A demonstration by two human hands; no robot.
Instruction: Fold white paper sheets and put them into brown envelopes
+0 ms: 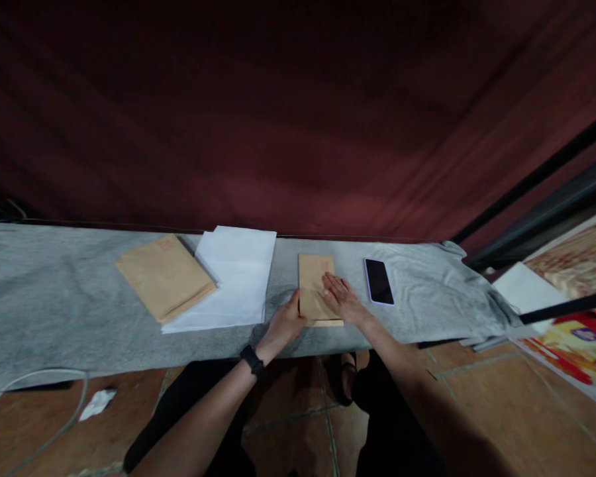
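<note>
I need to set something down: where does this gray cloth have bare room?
The widest bare patch of gray cloth lies left of the overlapping brown envelopes; a smaller, wrinkled one lies right of the smartphone. It is crowded between: white paper sheets lie partly under those envelopes, and the left hand and right hand touch the brown envelope stack.

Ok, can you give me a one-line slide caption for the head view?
Left hand at the side of stacked brown envelopes, right hand on top, phone nearby.
</note>
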